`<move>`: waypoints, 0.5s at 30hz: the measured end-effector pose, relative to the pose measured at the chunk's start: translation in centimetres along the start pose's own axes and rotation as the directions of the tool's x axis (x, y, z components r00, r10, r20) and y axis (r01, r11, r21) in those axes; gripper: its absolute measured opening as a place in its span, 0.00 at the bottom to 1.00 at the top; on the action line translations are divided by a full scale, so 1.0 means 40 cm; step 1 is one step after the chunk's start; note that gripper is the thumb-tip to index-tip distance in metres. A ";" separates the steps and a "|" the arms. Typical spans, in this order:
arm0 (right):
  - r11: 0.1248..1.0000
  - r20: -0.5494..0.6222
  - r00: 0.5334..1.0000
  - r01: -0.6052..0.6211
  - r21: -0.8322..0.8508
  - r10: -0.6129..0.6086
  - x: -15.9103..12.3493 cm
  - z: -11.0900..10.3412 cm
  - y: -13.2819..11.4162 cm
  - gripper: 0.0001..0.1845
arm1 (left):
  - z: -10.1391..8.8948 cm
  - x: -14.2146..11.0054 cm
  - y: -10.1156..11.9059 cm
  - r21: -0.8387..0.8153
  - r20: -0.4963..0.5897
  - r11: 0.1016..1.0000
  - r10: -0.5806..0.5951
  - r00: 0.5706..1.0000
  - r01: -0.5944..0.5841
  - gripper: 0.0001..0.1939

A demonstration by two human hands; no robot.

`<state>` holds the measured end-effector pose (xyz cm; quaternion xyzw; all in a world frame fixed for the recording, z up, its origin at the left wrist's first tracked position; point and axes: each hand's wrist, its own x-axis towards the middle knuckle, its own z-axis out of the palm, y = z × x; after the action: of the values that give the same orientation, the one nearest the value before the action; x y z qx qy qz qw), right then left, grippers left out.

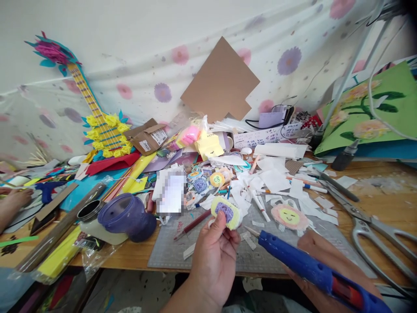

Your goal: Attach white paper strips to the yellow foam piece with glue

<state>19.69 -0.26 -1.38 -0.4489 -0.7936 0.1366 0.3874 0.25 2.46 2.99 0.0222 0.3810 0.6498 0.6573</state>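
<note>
Low in the middle, my left hand pinches a small craft piece with a yellow edge and a purple textured centre between thumb and fingers. At the lower right, my right hand is wrapped round a blue glue gun, partly hidden behind its body. The gun's metal nozzle points left at the craft piece, a small gap away from it. Beyond the gun, a pink flower cutout with a smiling yellow face lies near the grey cutting mat.
Large scissors lie at the right. White paper scraps and pens clutter the middle. Left stand a purple jar and an open pale jar. Another person's hand shows at the far left. A paper guitar leans against the wall.
</note>
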 end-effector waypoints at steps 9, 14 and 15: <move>1.000 0.047 0.999 -0.002 0.024 0.001 -0.011 0.016 0.000 0.04 | 0.009 -0.012 -0.012 0.010 -0.039 1.000 -0.028 0.999 0.029 0.03; 1.000 -0.023 1.000 -0.016 0.025 0.016 -0.021 0.037 0.000 0.04 | 0.008 -0.010 -0.020 -0.026 -0.024 1.000 -0.015 1.000 0.015 0.05; 0.999 -0.031 0.999 -0.017 0.041 0.018 -0.022 0.041 0.000 0.05 | 0.009 -0.009 -0.021 -0.034 -0.028 0.999 -0.009 1.000 0.008 0.05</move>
<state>18.75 -0.75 -2.89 -0.4498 -0.7807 0.1490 0.4074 1.17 2.17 2.97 0.0003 0.3792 0.6536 0.6550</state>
